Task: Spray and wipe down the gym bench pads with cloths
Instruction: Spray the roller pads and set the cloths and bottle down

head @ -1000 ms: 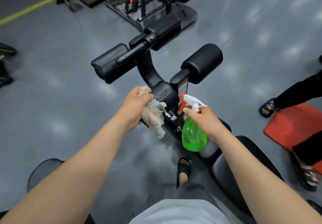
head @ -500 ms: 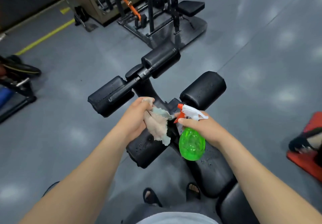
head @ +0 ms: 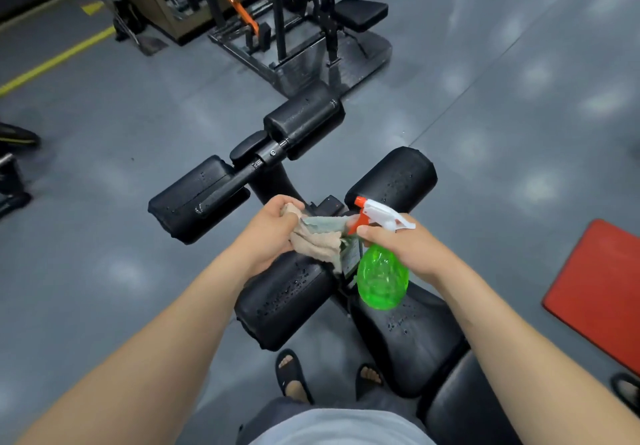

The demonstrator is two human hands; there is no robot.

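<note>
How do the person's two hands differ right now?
The left hand grips a crumpled beige cloth; the right hand holds a green spray bottle by its neck. The left hand's cloth droops limp; the right hand's bottle hangs upright. Both hands are above droplet-speckled black bench pads.

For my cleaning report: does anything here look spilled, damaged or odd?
Only liquid droplets stand out: they bead on the near black padded roller and the black cushioned seat pad, not wiped yet. Nothing looks damaged or askew.
</note>
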